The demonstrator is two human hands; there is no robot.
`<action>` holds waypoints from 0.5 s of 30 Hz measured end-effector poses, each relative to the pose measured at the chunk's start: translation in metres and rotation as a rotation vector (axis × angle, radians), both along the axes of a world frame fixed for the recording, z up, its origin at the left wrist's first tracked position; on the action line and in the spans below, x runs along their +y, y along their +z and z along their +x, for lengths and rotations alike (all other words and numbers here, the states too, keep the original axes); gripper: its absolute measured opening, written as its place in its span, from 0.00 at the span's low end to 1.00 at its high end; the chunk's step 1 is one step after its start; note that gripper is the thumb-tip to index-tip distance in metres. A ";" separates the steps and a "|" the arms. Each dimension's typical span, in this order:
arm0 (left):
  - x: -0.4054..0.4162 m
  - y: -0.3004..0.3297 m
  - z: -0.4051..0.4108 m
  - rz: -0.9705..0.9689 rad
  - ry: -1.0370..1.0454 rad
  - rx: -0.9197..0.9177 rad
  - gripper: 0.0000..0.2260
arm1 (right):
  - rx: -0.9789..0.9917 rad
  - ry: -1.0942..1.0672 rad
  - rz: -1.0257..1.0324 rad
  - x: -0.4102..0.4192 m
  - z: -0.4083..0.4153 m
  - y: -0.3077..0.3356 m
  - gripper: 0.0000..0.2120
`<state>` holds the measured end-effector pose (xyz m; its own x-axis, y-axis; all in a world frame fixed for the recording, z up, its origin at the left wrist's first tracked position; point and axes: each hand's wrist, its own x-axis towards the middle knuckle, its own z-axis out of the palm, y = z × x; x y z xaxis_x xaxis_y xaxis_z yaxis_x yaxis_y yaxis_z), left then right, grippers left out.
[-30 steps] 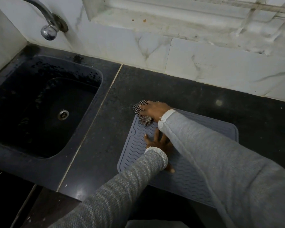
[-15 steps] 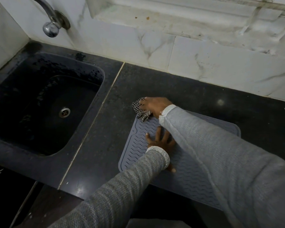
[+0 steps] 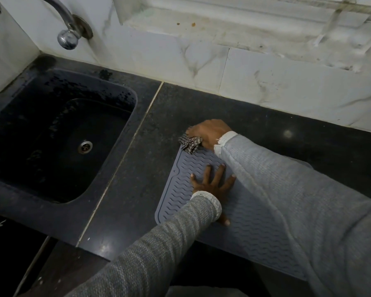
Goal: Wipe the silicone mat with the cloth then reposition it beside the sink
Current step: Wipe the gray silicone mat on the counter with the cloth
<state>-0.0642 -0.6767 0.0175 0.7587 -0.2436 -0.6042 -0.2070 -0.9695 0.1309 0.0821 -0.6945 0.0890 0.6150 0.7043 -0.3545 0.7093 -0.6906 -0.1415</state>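
Note:
A grey silicone mat (image 3: 251, 230) with wavy ridges lies flat on the black counter, right of the sink. My left hand (image 3: 214, 185) presses flat on the mat's left part, fingers spread. My right hand (image 3: 210, 132) is at the mat's far left corner, closed on a crumpled black-and-white checked cloth (image 3: 190, 143) that rests on the corner. My right sleeve hides much of the mat's right side.
A dark sink (image 3: 30, 181) with a metal drain sits to the left, under a chrome tap (image 3: 68, 37). White marble tiles back the black counter (image 3: 135, 189). The counter's front edge runs just below the mat.
My right hand has slid the cloth a little farther toward the mat's far left corner. My left hand has stayed pressed on the mat.

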 end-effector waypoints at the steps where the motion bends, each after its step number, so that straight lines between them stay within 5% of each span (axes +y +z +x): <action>1: 0.000 0.000 0.001 0.006 -0.006 0.013 0.58 | 0.046 0.011 0.005 0.006 -0.006 -0.004 0.17; 5: -0.001 0.000 0.001 0.028 -0.015 0.035 0.57 | 0.065 0.176 -0.203 -0.006 -0.015 -0.025 0.30; 15: 0.001 -0.001 -0.002 0.016 0.001 -0.016 0.58 | 0.099 0.037 -0.221 -0.053 -0.011 -0.025 0.24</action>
